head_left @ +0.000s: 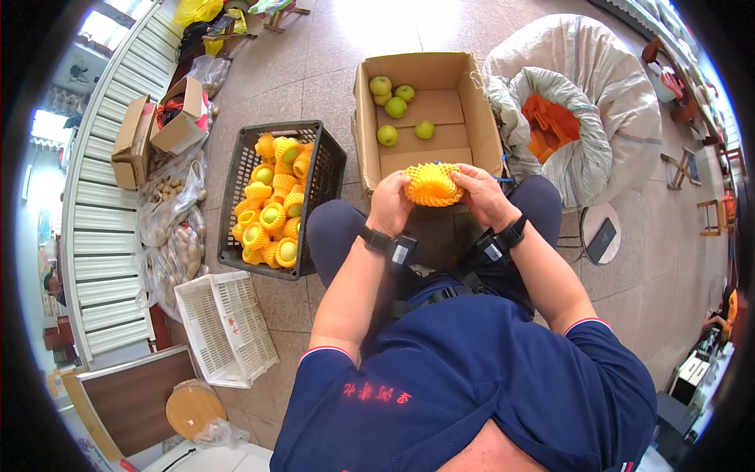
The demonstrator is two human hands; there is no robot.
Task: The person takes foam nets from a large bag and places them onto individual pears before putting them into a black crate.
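Between my two hands is a yellow foam fruit net (433,184), stretched wide over my lap; whether fruit is inside it cannot be made out. My left hand (391,203) grips its left end and my right hand (483,197) its right end, fingers closed. Just beyond them stands an open cardboard box (481,118) with several loose yellow-green apples (395,107) in its far left part. To my left, a black plastic crate (228,193) holds many apples in yellow foam nets (271,216).
Right of the box, a large white woven sack (609,102) stands open, with orange material (550,126) inside. A white plastic basket (228,326) lies at the left, near bags of potatoes (177,244). A small round stool (602,234) with a dark flat device is at my right.
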